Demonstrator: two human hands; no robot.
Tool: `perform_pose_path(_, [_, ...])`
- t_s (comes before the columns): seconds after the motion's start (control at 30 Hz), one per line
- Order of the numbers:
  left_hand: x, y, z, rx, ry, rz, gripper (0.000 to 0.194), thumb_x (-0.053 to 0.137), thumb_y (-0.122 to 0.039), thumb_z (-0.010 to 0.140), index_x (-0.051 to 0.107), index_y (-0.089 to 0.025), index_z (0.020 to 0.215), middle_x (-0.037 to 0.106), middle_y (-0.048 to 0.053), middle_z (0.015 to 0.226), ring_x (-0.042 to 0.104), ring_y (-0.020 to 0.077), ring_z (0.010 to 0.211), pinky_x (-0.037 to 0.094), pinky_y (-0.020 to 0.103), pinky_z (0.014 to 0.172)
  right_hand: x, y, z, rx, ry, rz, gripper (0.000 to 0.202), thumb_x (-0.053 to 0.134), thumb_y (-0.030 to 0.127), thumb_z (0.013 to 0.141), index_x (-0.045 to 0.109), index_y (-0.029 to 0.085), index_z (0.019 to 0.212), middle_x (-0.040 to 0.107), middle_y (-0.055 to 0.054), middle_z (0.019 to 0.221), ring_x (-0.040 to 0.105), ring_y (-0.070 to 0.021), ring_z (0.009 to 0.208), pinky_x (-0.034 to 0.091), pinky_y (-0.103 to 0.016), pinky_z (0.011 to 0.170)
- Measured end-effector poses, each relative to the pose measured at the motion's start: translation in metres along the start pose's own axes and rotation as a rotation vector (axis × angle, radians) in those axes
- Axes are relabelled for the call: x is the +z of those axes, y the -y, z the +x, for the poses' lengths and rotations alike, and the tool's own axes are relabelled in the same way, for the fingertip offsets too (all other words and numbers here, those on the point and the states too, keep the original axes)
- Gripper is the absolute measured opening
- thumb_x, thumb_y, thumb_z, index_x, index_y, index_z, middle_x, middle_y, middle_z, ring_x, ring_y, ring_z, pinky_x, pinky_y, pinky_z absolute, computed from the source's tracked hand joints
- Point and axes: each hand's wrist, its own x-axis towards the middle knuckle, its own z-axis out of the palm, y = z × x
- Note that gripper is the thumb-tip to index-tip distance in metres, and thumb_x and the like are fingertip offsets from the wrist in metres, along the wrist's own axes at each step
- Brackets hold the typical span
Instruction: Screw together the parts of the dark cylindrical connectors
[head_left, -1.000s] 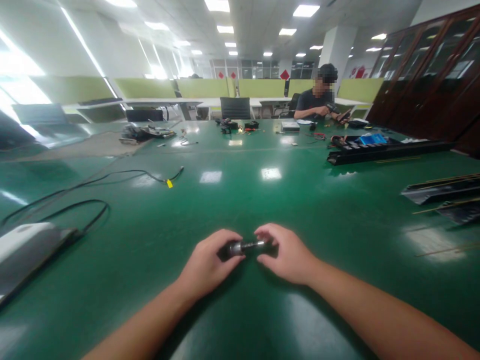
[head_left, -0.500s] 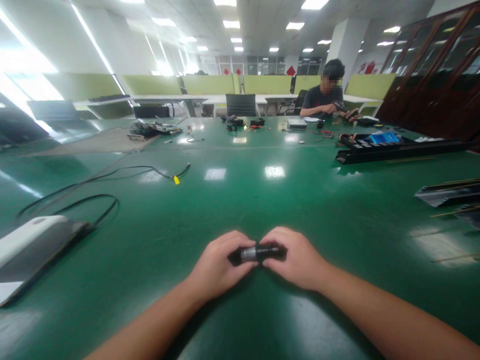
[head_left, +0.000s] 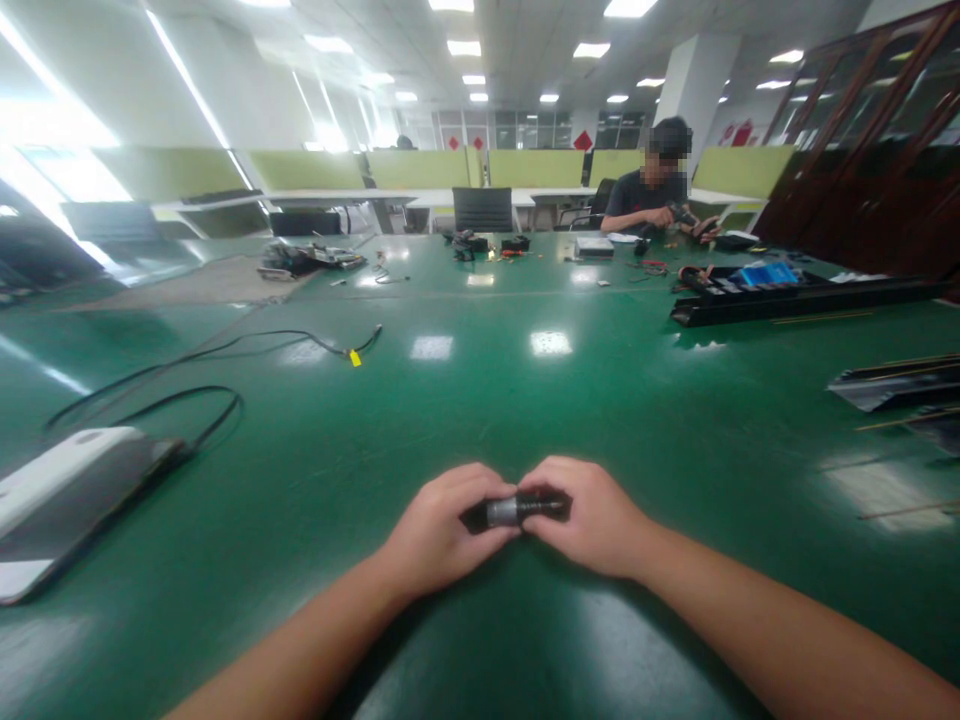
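Observation:
A short black cylinder with a silver-grey section point(head_left: 504, 513) lies crosswise between my hands, low over the green table point(head_left: 480, 410). Its exact kind cannot be made out. My left hand point(head_left: 442, 515) is closed round the grey end, thumb below and fingers above. Round the black end, my right hand point(head_left: 592, 510) is closed in a similar pinch. The fingertips of both hands nearly meet at the middle of the cylinder. Both outer ends are partly hidden by the palms.
At left lie a white-and-grey flat device point(head_left: 82, 500) and a black cable point(head_left: 300, 333) with a yellow tag. Black metal channels point(head_left: 795, 300) lie at right. Electronic parts point(head_left: 465, 243) are spread along the far side, where another person point(head_left: 641, 200) sits handling something dark.
My hands have come slightly closer together on the cylinder, the right one shifting a little left and the left one a little right. The camera view has moved very slightly.

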Motion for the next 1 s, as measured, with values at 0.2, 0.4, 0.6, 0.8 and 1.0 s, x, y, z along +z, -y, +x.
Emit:
perform_pose_path(0.2, [0.0011, 0.002, -0.0011, -0.022, -0.025, -0.008, 0.023, 0.071, -0.023, 0.082, 0.068, -0.021, 0.104, 0.069, 0.004, 0.096, 0.065, 0.0148, 0.088, 0.051, 0.026, 0.08, -0.0003, 0.0002, -0.0009, -0.027, 0.027, -0.015, 0.018, 0.071, 0.017, 0.078, 0.072, 0.021, 0.096, 0.07, -0.003, 0.09, 0.063, -0.0174, 0.083, 0.047, -0.028, 0.075])
perform_pose_path(0.4, [0.0036, 0.001, -0.0003, -0.037, -0.002, -0.011, 0.021, 0.071, -0.022, 0.082, 0.069, -0.022, 0.103, 0.07, 0.004, 0.094, 0.065, 0.0153, 0.086, 0.051, 0.026, 0.078, 0.0009, -0.0039, -0.0006, -0.031, 0.08, -0.058, 0.015, 0.07, 0.016, 0.079, 0.073, 0.021, 0.094, 0.07, -0.002, 0.087, 0.062, -0.0168, 0.08, 0.045, -0.027, 0.072])
perform_pose_path(0.6, [0.0066, -0.002, -0.0012, -0.045, -0.05, -0.002, 0.023, 0.071, -0.021, 0.081, 0.07, -0.022, 0.104, 0.07, 0.002, 0.096, 0.065, 0.0135, 0.087, 0.051, 0.025, 0.079, 0.0, -0.004, 0.0005, 0.013, 0.058, -0.058, 0.013, 0.072, 0.017, 0.078, 0.073, 0.021, 0.09, 0.07, 0.0, 0.085, 0.061, -0.015, 0.077, 0.044, -0.026, 0.07])
perform_pose_path(0.8, [0.0063, -0.0029, -0.0023, -0.06, -0.058, 0.024, 0.023, 0.073, -0.024, 0.081, 0.071, -0.022, 0.103, 0.071, 0.003, 0.093, 0.065, 0.0138, 0.084, 0.051, 0.025, 0.077, 0.0003, -0.004, 0.0012, 0.004, 0.055, -0.068, 0.011, 0.07, 0.017, 0.081, 0.074, 0.021, 0.09, 0.07, -0.001, 0.084, 0.062, -0.015, 0.077, 0.044, -0.026, 0.071])
perform_pose_path(1.0, [0.0042, -0.0025, -0.0023, -0.079, -0.042, 0.036, 0.023, 0.073, -0.026, 0.08, 0.071, -0.022, 0.103, 0.07, 0.003, 0.091, 0.064, 0.0138, 0.082, 0.05, 0.025, 0.074, -0.0012, -0.0056, 0.0011, -0.022, 0.057, -0.086, 0.011, 0.07, 0.019, 0.082, 0.074, 0.021, 0.092, 0.071, -0.001, 0.085, 0.063, -0.0157, 0.079, 0.045, -0.026, 0.072])
